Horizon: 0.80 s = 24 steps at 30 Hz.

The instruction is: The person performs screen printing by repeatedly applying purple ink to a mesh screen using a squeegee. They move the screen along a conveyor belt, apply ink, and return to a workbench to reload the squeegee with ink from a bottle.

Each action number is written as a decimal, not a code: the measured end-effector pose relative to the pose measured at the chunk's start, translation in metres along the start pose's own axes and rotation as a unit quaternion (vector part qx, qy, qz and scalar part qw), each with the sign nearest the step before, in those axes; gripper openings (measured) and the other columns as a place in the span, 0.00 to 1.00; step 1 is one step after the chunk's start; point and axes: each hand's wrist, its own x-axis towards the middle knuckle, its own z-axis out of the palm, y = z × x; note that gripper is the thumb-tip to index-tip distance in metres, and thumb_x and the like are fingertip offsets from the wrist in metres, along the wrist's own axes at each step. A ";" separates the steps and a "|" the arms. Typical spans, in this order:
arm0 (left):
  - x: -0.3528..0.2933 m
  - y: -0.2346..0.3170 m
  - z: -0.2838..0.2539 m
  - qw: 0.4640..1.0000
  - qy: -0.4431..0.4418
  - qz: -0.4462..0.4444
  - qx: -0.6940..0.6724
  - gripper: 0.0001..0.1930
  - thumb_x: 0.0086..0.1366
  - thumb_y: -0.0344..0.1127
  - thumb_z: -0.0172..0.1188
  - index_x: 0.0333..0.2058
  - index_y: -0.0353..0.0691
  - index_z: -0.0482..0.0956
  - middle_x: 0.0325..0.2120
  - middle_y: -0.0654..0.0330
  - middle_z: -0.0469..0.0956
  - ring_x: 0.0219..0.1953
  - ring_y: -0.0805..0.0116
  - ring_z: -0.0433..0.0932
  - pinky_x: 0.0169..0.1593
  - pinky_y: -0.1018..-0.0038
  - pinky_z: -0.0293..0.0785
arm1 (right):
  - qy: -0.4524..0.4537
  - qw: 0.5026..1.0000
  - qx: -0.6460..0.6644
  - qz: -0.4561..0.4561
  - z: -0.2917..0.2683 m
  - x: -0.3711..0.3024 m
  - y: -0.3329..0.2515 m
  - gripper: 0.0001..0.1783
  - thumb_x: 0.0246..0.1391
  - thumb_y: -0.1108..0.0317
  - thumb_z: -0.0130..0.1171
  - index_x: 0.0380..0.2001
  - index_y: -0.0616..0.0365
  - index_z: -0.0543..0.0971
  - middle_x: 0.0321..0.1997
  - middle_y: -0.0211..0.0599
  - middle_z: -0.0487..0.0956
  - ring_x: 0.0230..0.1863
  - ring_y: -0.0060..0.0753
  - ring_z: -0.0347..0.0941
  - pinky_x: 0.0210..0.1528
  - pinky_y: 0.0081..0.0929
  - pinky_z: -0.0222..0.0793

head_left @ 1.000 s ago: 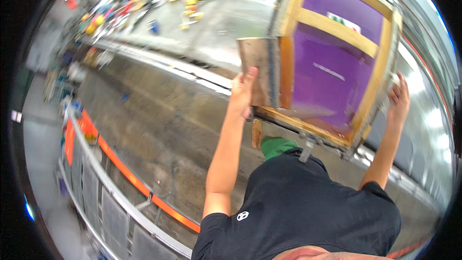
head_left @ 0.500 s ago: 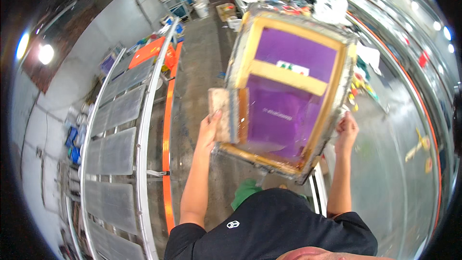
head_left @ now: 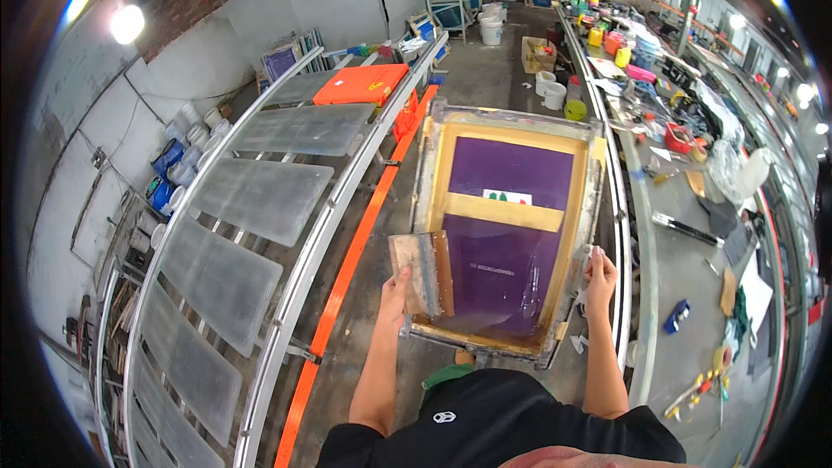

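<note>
A screen-printing frame (head_left: 430, 175) with purple mesh hangs upright in front of my body, gripped at both sides. Yellow tape (head_left: 500, 211) lines its inner border and crosses the mesh above the middle. Under the tape band sits a small white patch with green and red marks. My left hand (head_left: 394, 296) holds a wooden-handled squeegee (head_left: 414, 274) against the frame's lower left side; its fingers are partly hidden behind the handle. At the lower right edge, my right hand (head_left: 600, 276) is closed on the frame, thumb uppermost.
Left of me runs a long metal rack with grey flat panels (head_left: 267, 199), an orange sheet (head_left: 360, 85) and an orange rail (head_left: 334, 316). On the right, a long table (head_left: 663, 295) carries tools, rags and tubs. White buckets (head_left: 491, 30) and a cardboard box (head_left: 538, 55) stand farther along the aisle.
The view has swung, so the rack and the right table show more fully. The frame sits lower in view and leans less. Both hands keep their grip.
</note>
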 end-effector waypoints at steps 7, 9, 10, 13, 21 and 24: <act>0.165 -0.010 0.057 0.996 -0.038 -0.069 0.038 0.32 0.63 0.55 0.66 0.50 0.27 0.78 0.44 0.55 0.81 0.45 0.70 0.78 0.50 0.72 0.74 | 0.079 0.992 -0.021 0.096 0.011 0.097 0.066 0.29 0.66 0.50 0.56 0.14 0.53 0.64 0.15 0.21 0.58 0.17 0.15 0.48 0.21 0.23 0.40; 0.227 0.002 0.098 0.994 -0.041 -0.069 0.080 0.34 0.63 0.55 0.66 0.51 0.25 0.76 0.46 0.54 0.80 0.47 0.69 0.78 0.52 0.71 0.73 | 0.105 0.988 -0.016 0.110 0.023 0.146 0.089 0.30 0.66 0.49 0.55 0.13 0.52 0.63 0.15 0.21 0.57 0.18 0.16 0.48 0.23 0.24 0.41; 0.254 0.003 0.113 0.992 -0.049 -0.074 0.088 0.34 0.63 0.56 0.66 0.52 0.25 0.76 0.46 0.53 0.80 0.47 0.68 0.78 0.52 0.71 0.73 | 0.115 0.986 -0.019 0.120 0.029 0.168 0.100 0.30 0.66 0.49 0.55 0.13 0.52 0.63 0.15 0.22 0.57 0.18 0.16 0.48 0.23 0.23 0.41; 0.332 0.012 0.157 0.990 -0.085 -0.055 0.094 0.38 0.62 0.57 0.67 0.53 0.23 0.74 0.47 0.50 0.79 0.48 0.66 0.78 0.52 0.71 0.73 | 0.123 0.986 -0.018 0.113 0.050 0.247 0.139 0.30 0.66 0.48 0.55 0.13 0.53 0.67 0.14 0.20 0.58 0.18 0.15 0.49 0.23 0.23 0.42; 0.504 0.030 0.201 0.994 0.023 -0.093 0.057 0.35 0.64 0.54 0.65 0.54 0.24 0.73 0.47 0.51 0.79 0.47 0.64 0.79 0.50 0.69 0.76 | -0.018 0.988 -0.053 0.142 0.178 0.491 0.174 0.22 0.66 0.55 0.56 0.23 0.59 0.80 0.13 0.15 0.57 0.17 0.11 0.52 0.21 0.20 0.46; 0.554 0.035 0.218 0.993 0.047 -0.102 0.025 0.34 0.65 0.53 0.65 0.54 0.25 0.73 0.47 0.51 0.79 0.47 0.63 0.79 0.50 0.68 0.77 | -0.091 0.979 -0.008 0.184 0.217 0.568 0.198 0.19 0.67 0.56 0.55 0.27 0.59 0.81 0.16 0.14 0.57 0.18 0.11 0.51 0.22 0.18 0.48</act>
